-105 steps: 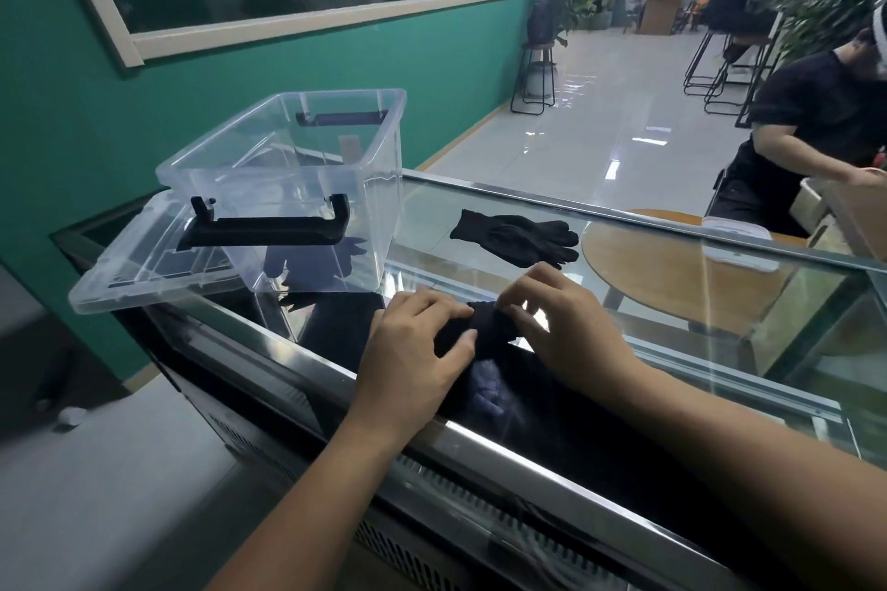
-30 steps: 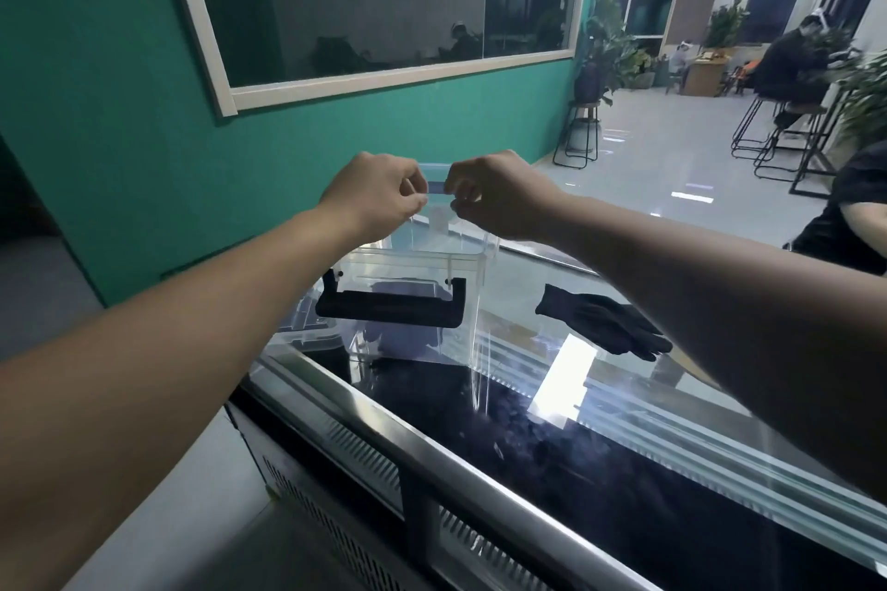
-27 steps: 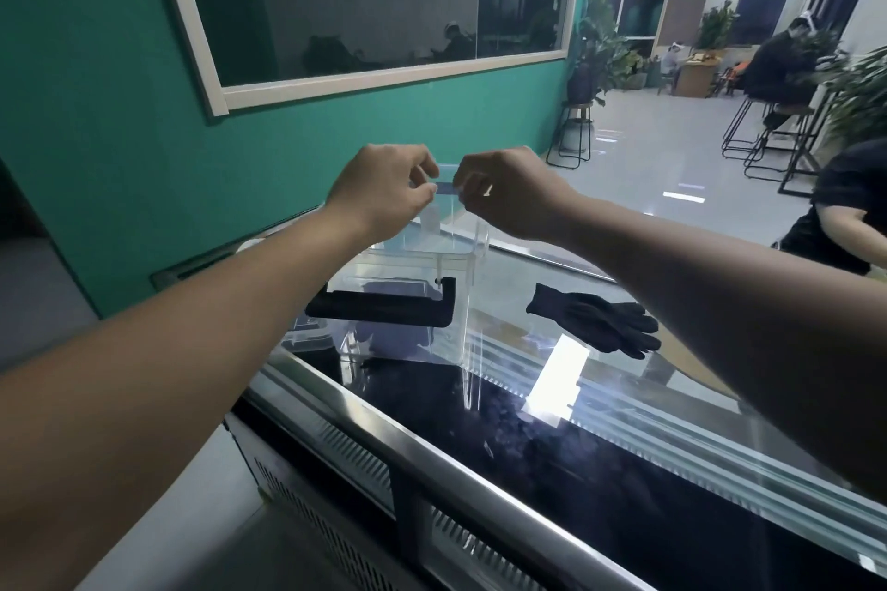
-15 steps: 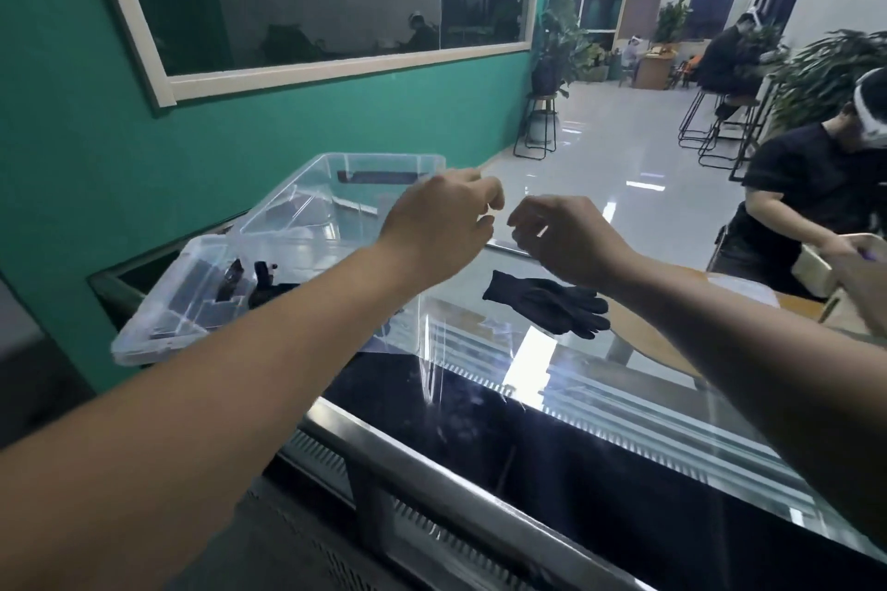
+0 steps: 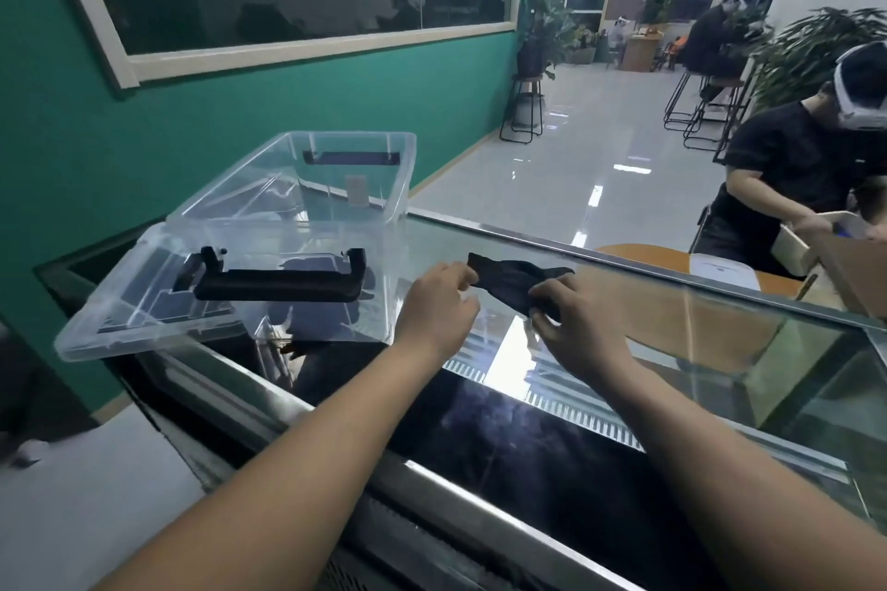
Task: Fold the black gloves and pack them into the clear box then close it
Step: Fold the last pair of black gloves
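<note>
Nearest, two bare forearms reach over the steel-framed, glass-topped counter point(image 5: 672, 331). The right hand point(image 5: 573, 319) pinches the near end of the limp black knitted glove point(image 5: 513, 278). The left hand point(image 5: 439, 302) nips its left edge with curled fingertips, probably to pull the fabric flat for folding. The glove sits on the glass just right of the clear rectangular plastic box point(image 5: 336, 144), which stands open to receive it, its transparent lid point(image 5: 96, 326) at its left side. A dark shape shows through the near wall; whether that is the other glove I cannot tell
</note>
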